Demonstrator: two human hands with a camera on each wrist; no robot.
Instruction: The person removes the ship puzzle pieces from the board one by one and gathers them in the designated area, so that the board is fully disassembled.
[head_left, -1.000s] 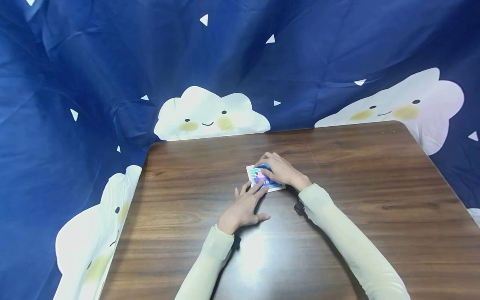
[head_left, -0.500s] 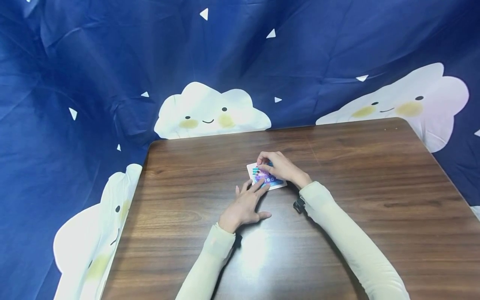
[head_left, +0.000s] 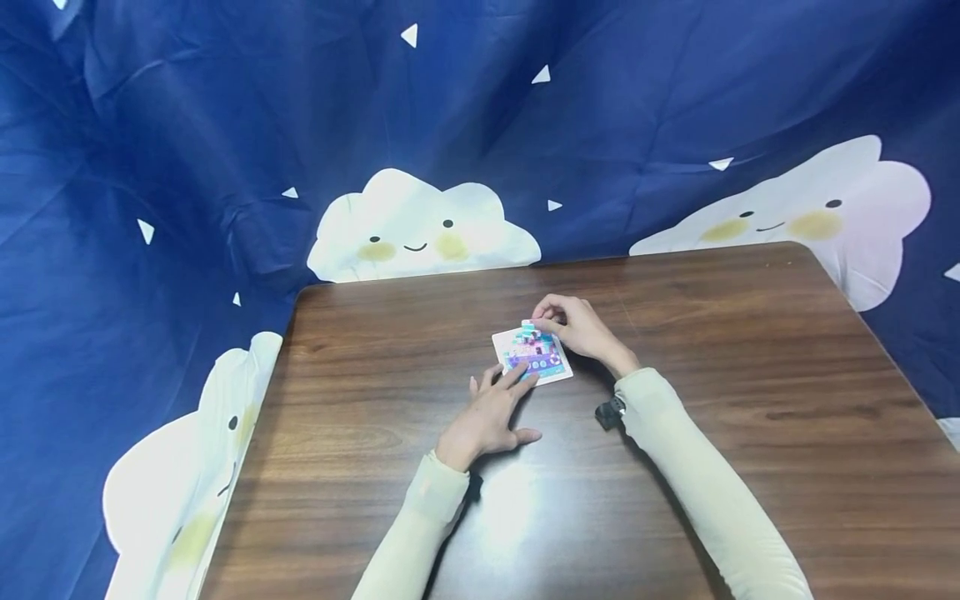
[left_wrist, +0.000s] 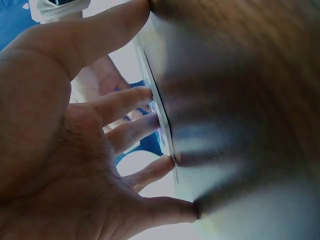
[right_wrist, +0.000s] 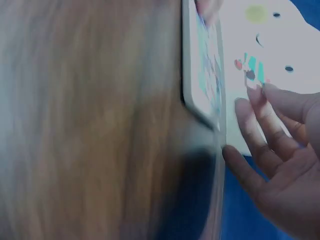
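A square puzzle board point(head_left: 501, 340) with a white border and a purple, pink and blue picture lies on the table. My left hand point(head_left: 487, 417) has spread, nearly straight fingers, their tips on the board's near left edge. In the left wrist view those fingers point(left_wrist: 135, 131) reach the board's thin side, while the thumb touches the tabletop. My right hand point(head_left: 585, 329) is over the far right corner. Between thumb and fingertips it pinches a small puzzle piece point(right_wrist: 253, 69) printed with teal stripes, raised off the board. The other right fingers are loosely bent.
The brown wood-grain table point(head_left: 360, 375) extends widely around the board. Behind and left of it hangs a blue curtain point(head_left: 225, 125) with white clouds and triangles. A black wrist camera point(head_left: 609, 413) sits under the right cuff.
My right hand came from flat over the board to pinching the puzzle piece, then lifted it and drew back right, uncovering more of the picture. The left hand stayed in place.
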